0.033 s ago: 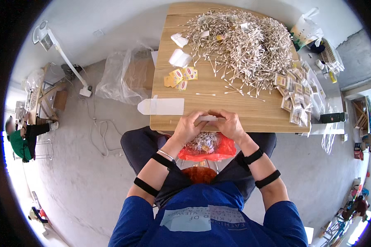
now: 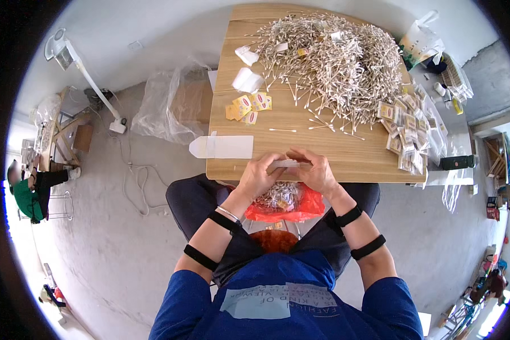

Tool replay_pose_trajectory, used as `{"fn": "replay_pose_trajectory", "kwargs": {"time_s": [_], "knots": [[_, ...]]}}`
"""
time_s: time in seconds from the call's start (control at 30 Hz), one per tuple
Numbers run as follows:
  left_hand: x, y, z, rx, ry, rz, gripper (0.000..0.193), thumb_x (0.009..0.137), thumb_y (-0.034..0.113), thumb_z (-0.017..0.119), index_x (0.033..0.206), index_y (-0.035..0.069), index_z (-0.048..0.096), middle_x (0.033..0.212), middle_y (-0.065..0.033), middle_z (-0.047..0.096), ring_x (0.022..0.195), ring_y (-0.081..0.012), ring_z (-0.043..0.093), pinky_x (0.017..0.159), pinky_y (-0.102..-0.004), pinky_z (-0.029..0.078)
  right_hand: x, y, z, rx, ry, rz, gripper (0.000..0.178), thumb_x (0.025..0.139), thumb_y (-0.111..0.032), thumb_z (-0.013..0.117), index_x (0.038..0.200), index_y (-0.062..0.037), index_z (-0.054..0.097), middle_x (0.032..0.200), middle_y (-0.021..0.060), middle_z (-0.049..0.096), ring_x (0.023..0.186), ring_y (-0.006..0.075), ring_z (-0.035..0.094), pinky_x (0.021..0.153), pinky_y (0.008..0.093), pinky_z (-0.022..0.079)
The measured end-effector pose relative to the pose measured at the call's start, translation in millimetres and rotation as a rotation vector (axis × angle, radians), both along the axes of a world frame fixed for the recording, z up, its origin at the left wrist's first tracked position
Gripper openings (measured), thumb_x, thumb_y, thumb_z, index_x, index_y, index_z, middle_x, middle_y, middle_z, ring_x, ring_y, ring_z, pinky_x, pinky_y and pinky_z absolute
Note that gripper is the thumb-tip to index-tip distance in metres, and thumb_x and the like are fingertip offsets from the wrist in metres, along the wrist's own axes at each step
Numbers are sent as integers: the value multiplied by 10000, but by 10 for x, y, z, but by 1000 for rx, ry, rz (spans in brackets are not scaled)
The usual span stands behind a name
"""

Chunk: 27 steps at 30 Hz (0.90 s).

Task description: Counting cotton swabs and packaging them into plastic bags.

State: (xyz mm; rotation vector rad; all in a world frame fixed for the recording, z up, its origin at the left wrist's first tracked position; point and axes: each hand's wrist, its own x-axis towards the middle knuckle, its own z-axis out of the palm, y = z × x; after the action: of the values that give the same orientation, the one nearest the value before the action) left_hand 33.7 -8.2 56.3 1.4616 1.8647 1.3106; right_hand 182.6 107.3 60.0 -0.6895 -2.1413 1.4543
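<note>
My left hand [image 2: 260, 174] and my right hand [image 2: 316, 170] meet over the table's front edge. Between them is a small flat white piece [image 2: 286, 163], pinched in the fingers of both; its kind is hard to make out. Left of my hands lies a white card strip with a pointed end [image 2: 232, 147], jutting past the table's left edge. Below my hands, a red plastic bag [image 2: 309, 207] full of cotton swabs [image 2: 279, 195] sits between my knees. A big heap of cotton swabs [image 2: 345, 62] covers the far part of the table.
Yellow printed cards [image 2: 242, 105] and folded white sheets [image 2: 247, 80] lie on the wooden table [image 2: 334, 150] at left. Small clear packs [image 2: 405, 127] pile up on the right, beside a black cylindrical object [image 2: 458, 162]. A cable [image 2: 131, 167] crosses the floor; a person in green [image 2: 25, 195] sits far left.
</note>
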Motion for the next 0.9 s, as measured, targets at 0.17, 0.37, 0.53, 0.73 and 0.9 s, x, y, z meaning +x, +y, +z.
{"fn": "replay_pose_trajectory", "kwargs": {"time_s": [0.17, 0.37, 0.53, 0.73, 0.9], "knots": [[-16, -25, -78, 52, 114, -66, 311, 755, 23, 705, 1049, 48, 605, 994, -135, 667, 920, -322, 652, 780, -371, 537, 58, 13, -132, -31, 63, 84, 346, 761, 34, 678, 1102, -11, 643, 986, 140, 684, 934, 204, 671, 804, 293, 544], [40, -15, -42, 91, 115, -17, 357, 726, -15, 715, 1062, 46, 610, 1003, -137, 670, 931, -318, 661, 784, -365, 544, 54, -12, -28, 8, 63, 83, 308, 782, 60, 664, 1081, -14, 657, 1022, 132, 681, 937, 207, 669, 809, 294, 542], [24, -4, -98, 102, 163, -17, 344, 704, -19, 693, 1027, 55, 600, 984, -110, 660, 924, -323, 635, 781, -376, 530, 50, 22, -87, 107, 74, 114, 314, 771, 106, 636, 1062, -7, 660, 1017, 127, 686, 943, 201, 665, 816, 284, 535], [46, -11, -109, 84, 86, 15, 336, 687, -23, 698, 999, 58, 603, 962, -104, 661, 896, -315, 643, 761, -376, 535, 69, 26, -58, -118, 15, 63, 300, 763, 85, 651, 1053, 12, 649, 1033, 130, 686, 965, 189, 659, 834, 294, 531], [93, -9, -58, 82, 121, 32, 349, 691, -42, 728, 1012, 37, 616, 1003, -126, 665, 931, -309, 652, 787, -370, 541, 170, 34, -136, -11, 42, -50, 256, 760, 31, 669, 1012, -5, 644, 1024, 147, 691, 942, 238, 680, 806, 321, 543]]}}
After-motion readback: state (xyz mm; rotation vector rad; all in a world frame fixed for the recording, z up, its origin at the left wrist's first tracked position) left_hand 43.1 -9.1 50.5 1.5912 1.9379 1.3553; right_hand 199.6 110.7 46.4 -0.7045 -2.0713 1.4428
